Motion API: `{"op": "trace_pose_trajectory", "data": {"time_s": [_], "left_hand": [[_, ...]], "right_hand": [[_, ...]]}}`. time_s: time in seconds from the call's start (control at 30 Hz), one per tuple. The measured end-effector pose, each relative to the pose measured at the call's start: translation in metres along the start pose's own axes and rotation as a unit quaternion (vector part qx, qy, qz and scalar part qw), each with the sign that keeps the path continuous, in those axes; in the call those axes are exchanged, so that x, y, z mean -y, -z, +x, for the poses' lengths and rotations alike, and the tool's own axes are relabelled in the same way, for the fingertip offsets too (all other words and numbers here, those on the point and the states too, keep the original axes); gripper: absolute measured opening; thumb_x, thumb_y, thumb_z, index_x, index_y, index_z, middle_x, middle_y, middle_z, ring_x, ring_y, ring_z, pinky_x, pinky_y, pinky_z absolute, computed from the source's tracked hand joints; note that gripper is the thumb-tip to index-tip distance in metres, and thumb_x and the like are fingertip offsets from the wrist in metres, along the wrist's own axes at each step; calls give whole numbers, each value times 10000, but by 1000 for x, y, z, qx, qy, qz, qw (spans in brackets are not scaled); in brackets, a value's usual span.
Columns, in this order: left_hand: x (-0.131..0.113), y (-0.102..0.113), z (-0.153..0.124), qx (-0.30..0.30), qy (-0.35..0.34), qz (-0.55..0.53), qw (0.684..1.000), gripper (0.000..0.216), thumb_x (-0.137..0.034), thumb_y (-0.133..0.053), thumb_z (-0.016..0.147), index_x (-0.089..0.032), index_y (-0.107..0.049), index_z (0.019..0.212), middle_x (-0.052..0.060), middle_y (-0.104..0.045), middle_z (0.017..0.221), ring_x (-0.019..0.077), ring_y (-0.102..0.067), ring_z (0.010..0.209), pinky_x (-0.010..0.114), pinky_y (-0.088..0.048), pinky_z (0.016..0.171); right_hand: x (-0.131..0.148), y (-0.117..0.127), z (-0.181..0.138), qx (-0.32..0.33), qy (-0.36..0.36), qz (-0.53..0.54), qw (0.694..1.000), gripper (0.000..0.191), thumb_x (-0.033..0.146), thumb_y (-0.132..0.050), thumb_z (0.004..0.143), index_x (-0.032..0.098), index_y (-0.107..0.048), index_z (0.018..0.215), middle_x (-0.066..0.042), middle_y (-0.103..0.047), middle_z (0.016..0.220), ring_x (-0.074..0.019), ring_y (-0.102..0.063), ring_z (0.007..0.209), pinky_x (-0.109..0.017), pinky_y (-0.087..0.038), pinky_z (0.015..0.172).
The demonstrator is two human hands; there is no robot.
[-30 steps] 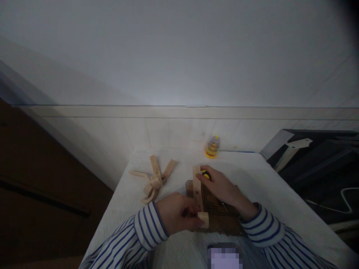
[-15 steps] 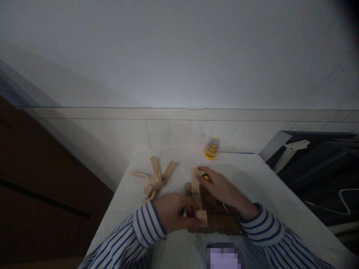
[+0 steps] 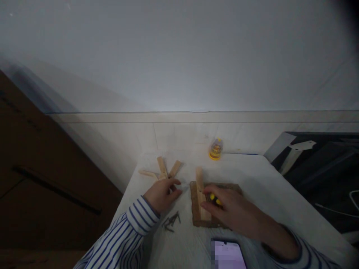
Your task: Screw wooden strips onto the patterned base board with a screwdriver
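My left hand (image 3: pixel 162 194) rests with curled fingers on the hub of a fan of pale wooden slats (image 3: pixel 164 169), hiding its lower part. My right hand (image 3: pixel 228 211) is closed round a yellow and black screwdriver (image 3: pixel 214 200), over a brown patterned board (image 3: pixel 224 186). A pale wooden bar (image 3: pixel 199 185) lies lengthwise along the board's left side, just left of my right fingers. Neither hand grips the bar.
Several dark screws (image 3: pixel 171 220) lie on the white table (image 3: pixel 260 179) between my arms. A phone (image 3: pixel 227 254) sits at the near edge. A small yellow container (image 3: pixel 215 148) stands by the wall. Black panels (image 3: pixel 316 157) lean at the right.
My left hand let go of the wooden bar's near end and moved left onto the slat fan, uncovering the screws. My right hand slid back from the bar's far end. The camera shifted left.
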State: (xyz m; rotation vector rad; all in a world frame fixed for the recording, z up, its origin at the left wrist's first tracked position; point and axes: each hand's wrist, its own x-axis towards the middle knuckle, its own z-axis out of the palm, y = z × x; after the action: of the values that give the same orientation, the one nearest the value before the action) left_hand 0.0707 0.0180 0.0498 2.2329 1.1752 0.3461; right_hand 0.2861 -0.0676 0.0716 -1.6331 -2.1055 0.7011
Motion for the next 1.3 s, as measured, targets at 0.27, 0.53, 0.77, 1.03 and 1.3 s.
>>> {"op": "trace_pose_trajectory", "data": {"time_s": [0.27, 0.53, 0.77, 1.03, 1.3], "left_hand": [[-11, -40, 56, -52, 31, -147, 987, 466, -432, -587, 731, -138, -573, 1093, 102, -627, 1024, 162, -591, 698, 274, -470, 618], [-12, -60, 78, -45, 71, -320, 944, 419, -217, -583, 771, -109, -487, 1164, 31, -642, 741, 69, -515, 466, 165, -414, 409], [-20, -45, 64, -81, 86, -365, 924, 163, -160, -583, 761, -116, -534, 910, -44, -551, 590, 37, -461, 378, 152, -385, 373], [-19, -44, 36, -129, 106, -420, 892, 157, -165, -544, 775, -176, -388, 795, -55, -530, 610, 86, -574, 470, 198, -470, 440], [-20, -41, 14, -151, 117, -374, 908, 197, -208, -568, 744, -184, -374, 772, -36, -550, 675, 113, -607, 517, 224, -487, 453]], "right_hand": [[4, -28, -23, -20, -32, -80, 996, 212, 395, -533, 805, 218, -576, 913, -51, -697, 782, -240, -657, 722, -286, -420, 570], [0, -29, -23, -8, 9, -54, 998, 183, 351, -511, 837, 212, -590, 926, -48, -695, 811, -217, -655, 747, -271, -432, 596], [-13, -20, -25, 18, 36, -59, 997, 203, 332, -500, 843, 201, -585, 972, -51, -683, 840, -219, -637, 774, -289, -431, 622], [-15, -5, -26, 24, -21, -17, 999, 159, 283, -533, 777, 236, -588, 919, -2, -671, 787, -179, -622, 718, -275, -419, 616], [-22, -4, -29, -38, -43, -112, 992, 244, 248, -518, 736, 221, -566, 974, -39, -662, 857, -212, -617, 721, -317, -426, 626]]}}
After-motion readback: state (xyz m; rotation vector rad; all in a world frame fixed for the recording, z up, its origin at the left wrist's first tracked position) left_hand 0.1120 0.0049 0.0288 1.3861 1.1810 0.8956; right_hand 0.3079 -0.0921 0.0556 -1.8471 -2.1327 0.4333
